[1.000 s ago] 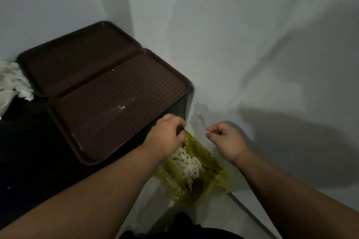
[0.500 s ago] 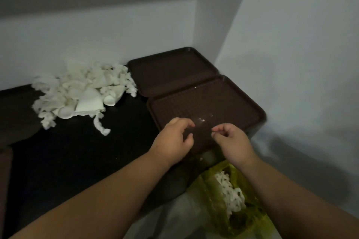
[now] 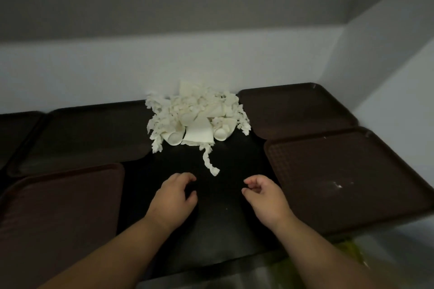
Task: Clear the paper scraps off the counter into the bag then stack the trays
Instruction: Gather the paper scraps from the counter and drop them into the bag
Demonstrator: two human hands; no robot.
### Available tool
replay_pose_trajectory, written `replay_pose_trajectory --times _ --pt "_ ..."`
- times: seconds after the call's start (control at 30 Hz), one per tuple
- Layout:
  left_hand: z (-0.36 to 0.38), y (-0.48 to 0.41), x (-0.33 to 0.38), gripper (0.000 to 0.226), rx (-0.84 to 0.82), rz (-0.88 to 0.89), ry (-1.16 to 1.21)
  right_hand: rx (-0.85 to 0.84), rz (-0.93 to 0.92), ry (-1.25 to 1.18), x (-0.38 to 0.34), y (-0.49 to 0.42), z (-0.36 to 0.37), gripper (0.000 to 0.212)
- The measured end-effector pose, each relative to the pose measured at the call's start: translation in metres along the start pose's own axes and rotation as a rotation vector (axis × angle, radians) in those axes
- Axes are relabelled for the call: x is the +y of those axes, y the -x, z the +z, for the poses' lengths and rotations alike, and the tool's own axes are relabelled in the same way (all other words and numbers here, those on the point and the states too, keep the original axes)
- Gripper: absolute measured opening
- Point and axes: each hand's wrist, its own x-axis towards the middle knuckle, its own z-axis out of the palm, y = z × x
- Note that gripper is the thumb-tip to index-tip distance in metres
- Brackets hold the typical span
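Observation:
A heap of white paper scraps lies on the black counter against the back wall, with one twisted strip trailing toward me. My left hand and my right hand hover over the counter just short of that strip, fingers loosely curled, holding nothing. Brown trays flank the heap: two on the right and two on the left. A sliver of the yellow-green bag shows below the counter edge at lower right.
A grey-white wall runs behind the counter and turns a corner at the right. Another dark tray edge shows at the far left. The near right tray carries a few white specks.
My view has swung left from the bag to the counter. Both hands have left the bag and come up over the counter in front of the scrap heap, holding nothing.

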Motion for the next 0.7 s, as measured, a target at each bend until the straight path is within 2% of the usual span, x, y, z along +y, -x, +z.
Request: replay_pose_trajectory --times 0.4,0.57,0.7 --pt "-0.004 -0.109 0.011 0.04 0.202 -0.197 0.144 -0.052 0.017 0.095 -0.021 -0.122 0.007 0.027" --pt "0.004 -0.158 0.032 0.058 0.169 -0.205 0.072 -0.066 0.031 0.093 -0.04 -0.169 0.012 0.048" --pt "0.018 -0.185 0.038 0.077 0.127 -0.231 -0.079 -0.075 0.061 0.039 -0.054 -0.195 0.022 0.066"
